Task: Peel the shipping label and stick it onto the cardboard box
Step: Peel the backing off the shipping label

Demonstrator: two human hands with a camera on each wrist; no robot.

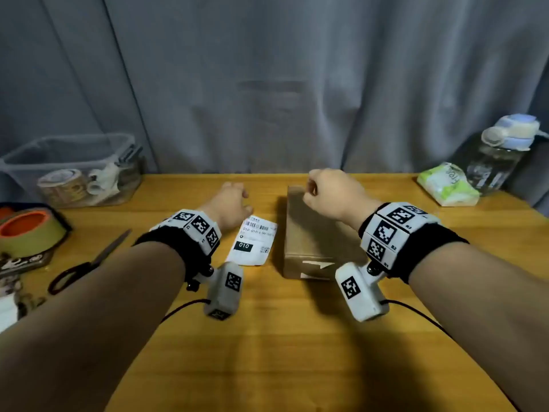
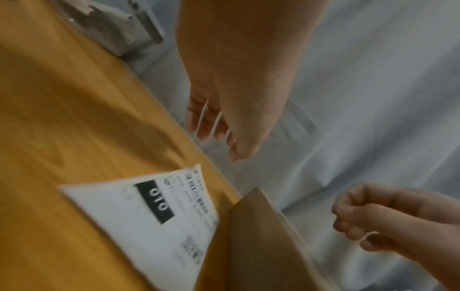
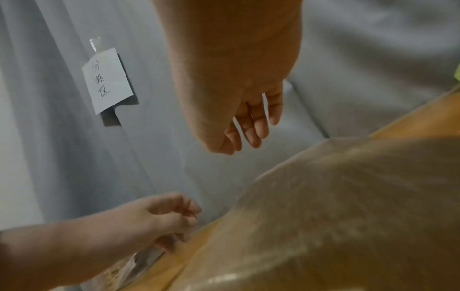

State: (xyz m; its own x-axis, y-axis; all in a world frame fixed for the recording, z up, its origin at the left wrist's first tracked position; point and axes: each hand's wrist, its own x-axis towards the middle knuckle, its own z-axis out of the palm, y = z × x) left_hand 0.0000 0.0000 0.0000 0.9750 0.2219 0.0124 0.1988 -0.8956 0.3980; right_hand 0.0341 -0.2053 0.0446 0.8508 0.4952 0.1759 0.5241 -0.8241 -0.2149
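A white shipping label with a barcode and a black "010" block lies flat on the wooden table, just left of a brown cardboard box. My left hand hovers over the table beyond the label's far end, fingers loosely curled and holding nothing. My right hand hangs above the far end of the box, also loosely curled and empty. The left wrist view shows the label, the box and both hands apart from them. The right wrist view shows the box top below my relaxed fingers.
A clear plastic bin with tape rolls stands at the back left. An orange-cored tape roll and scissors lie at the left. A tissue pack and a water bottle stand back right. A grey curtain hangs behind.
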